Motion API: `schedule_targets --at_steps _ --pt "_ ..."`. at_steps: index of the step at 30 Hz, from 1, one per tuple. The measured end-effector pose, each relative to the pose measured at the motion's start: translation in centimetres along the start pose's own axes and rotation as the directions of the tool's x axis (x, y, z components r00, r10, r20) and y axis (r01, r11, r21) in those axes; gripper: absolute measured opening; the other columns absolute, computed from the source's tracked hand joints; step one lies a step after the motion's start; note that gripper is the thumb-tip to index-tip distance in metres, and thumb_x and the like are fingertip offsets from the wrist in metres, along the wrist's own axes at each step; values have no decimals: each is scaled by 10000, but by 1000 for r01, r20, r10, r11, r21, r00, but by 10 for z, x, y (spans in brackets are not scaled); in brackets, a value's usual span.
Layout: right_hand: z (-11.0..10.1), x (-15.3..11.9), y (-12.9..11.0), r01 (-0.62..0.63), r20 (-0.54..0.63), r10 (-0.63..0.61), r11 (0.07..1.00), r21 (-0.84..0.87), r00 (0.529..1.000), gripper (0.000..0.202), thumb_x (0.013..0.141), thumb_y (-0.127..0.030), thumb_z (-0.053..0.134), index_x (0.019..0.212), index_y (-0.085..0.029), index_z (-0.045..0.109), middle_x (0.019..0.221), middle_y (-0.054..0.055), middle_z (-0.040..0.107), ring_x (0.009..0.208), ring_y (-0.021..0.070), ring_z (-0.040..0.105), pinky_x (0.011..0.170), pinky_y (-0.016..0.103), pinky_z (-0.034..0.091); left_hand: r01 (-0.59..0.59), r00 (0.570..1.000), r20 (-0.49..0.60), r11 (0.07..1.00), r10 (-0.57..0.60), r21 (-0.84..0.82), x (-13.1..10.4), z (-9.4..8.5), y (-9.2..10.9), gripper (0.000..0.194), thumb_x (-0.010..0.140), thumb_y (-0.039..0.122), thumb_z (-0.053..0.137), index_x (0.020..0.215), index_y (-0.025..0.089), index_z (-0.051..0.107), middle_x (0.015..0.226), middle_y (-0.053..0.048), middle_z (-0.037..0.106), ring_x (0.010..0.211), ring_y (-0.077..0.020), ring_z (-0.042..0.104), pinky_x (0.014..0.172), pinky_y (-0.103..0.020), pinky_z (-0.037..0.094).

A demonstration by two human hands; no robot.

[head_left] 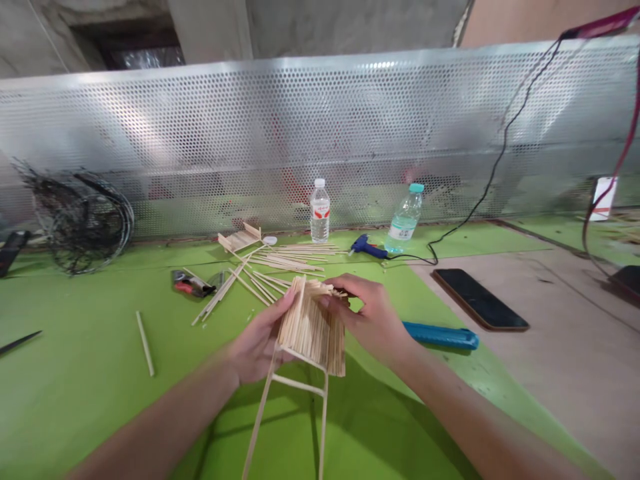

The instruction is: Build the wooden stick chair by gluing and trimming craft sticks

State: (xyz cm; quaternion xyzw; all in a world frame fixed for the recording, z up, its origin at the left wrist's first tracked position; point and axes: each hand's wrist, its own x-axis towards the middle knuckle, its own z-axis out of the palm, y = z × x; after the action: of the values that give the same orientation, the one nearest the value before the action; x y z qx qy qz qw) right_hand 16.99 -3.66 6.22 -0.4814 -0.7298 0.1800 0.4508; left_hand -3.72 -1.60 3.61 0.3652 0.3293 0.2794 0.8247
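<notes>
A small model built of thin wooden sticks [310, 327] is held up over the green table, its slatted panel tilted and its long thin legs pointing toward me. My left hand [263, 340] grips it by the left side, thumb along the panel's edge. At the panel's far right corner, my right hand [370, 313] pinches with thumb and forefinger near the stick ends; whether a loose stick is between those fingers is hard to make out. Behind the model, several loose wooden sticks [300, 257] lie scattered on the table.
A blue glue gun [369, 247] with a black cord lies near two water bottles [320, 212]. On the right are a blue utility knife [443, 335] and a phone [480, 298]. A second stick piece [241, 238], a wire bundle [83, 220] and pliers-like tool [193, 285] are leftward. Perforated metal [225, 133] stands behind.
</notes>
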Motion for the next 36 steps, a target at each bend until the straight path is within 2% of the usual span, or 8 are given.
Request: schedule_targets --at_steps 6,13,17,22,26,31,34,36 --pt "0 -1 4 -9 -38 9 1000 1 999 166 914 -244 622 1040 -193 717 1007 52 750 888 191 682 763 315 538 -19 994 102 996 28 -85 -3 7 7 636 878 622 562 1317 162 554 1139 -157 684 1003 -270 699 837 -415 585" --pt "1 0 5 -4 -102 3 1000 -8 995 232 903 -249 639 1119 -202 708 1097 64 748 960 207 690 840 353 545 -86 996 21 989 89 -118 -3 7 9 629 866 590 602 1329 169 534 1091 -130 701 969 -262 710 820 -418 599" --pt "-3 -1 4 -5 -174 2 1000 -14 985 235 915 -295 644 1124 -205 703 1135 74 731 1010 218 673 875 373 528 -135 988 -96 983 124 -124 -6 5 12 699 803 671 623 1294 181 544 1022 -109 712 942 -279 720 795 -438 617" --pt "-7 -1 1 27 -285 17 988 150 958 149 910 -339 658 949 -205 712 920 40 721 837 177 652 735 308 510 -254 951 -207 962 229 -103 -10 3 17 707 770 699 633 1268 201 570 1100 -128 700 1007 -297 707 810 -443 624" --pt "-5 1 -1 -69 -228 168 918 390 959 177 865 -369 706 832 -195 705 777 19 682 739 154 606 661 274 468 -437 875 -234 899 423 -9 -8 2 17 677 756 665 677 1248 207 601 1152 -123 682 1132 -302 659 887 -416 606" --pt "-3 0 -1 -127 -138 230 843 523 963 235 878 -409 660 786 -196 694 772 26 694 755 167 637 721 301 505 -598 750 -258 791 609 129 -5 -9 6 650 769 533 733 1320 235 561 1174 -97 670 1236 -293 593 983 -401 561" --pt "-2 -1 -3 -168 -92 267 802 574 959 224 876 -401 659 786 -199 695 792 31 704 766 165 641 728 301 498 -654 687 -188 710 702 263 -9 -11 2 676 799 493 718 1402 305 477 1262 -77 627 1269 -282 562 1015 -412 542" --pt "-2 -1 -5 -193 -63 286 778 598 956 206 866 -392 676 793 -200 695 807 33 709 776 162 640 739 297 492 -715 598 -95 583 796 386 -12 -4 2 746 784 482 738 1441 372 403 1327 -58 582 1290 -283 535 1049 -434 520"
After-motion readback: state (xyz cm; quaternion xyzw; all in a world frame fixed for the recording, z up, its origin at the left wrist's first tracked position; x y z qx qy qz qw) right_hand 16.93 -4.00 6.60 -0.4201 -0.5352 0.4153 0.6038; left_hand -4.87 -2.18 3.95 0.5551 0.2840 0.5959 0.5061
